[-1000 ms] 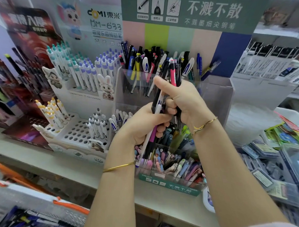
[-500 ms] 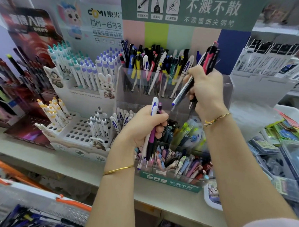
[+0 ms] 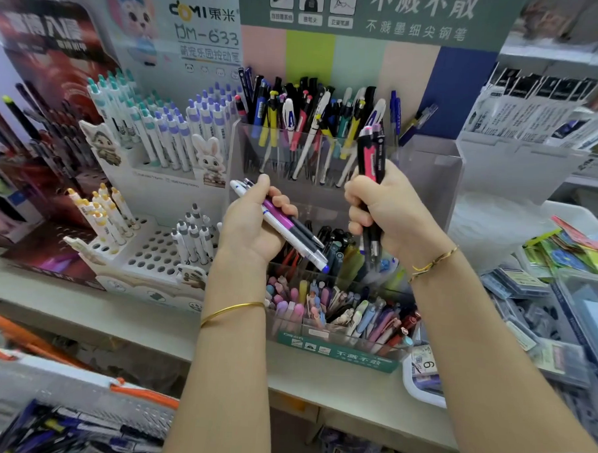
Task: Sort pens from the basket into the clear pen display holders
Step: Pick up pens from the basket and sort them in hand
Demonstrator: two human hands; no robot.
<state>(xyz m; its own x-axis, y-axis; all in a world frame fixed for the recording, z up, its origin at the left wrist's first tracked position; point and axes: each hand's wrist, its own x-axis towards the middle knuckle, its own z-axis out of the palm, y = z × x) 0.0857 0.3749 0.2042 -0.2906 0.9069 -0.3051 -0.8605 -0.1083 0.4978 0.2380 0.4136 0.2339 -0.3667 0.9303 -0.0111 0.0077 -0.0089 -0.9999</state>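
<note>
basket (image 3: 60,394): bottom-left, below the counter's front edge; orange trim, white mesh wall
basket pens (image 3: 86,429): loose pile inside, mostly dark blue, blurred
counter (image 3: 115,321): pale shelf top carrying all the displays
clear holder (image 3: 426,177): tiered, at counter centre, front tier near the front edge, green label strip on the front
front tier pens (image 3: 321,309): pastel pink, blue and yellow, packed in, caps up
left hand (image 3: 253,224): palm up in front of the holder, fingers and thumb curled round a few pens
left-hand pens (image 3: 292,231): white, purple and black, lying diagonal, tips pointing low-right over the middle tier
right hand (image 3: 387,213): a fist gripping a bundle, above the middle tier
right-hand pens (image 3: 369,157): black and pink, upright, clip ends up
back tier pens (image 3: 309,124): mixed colours, standing, leaning
white stand (image 3: 152,250): left of the holder, perforated, few pens
green sign (image 3: 386,11): behind the holder, top
</note>
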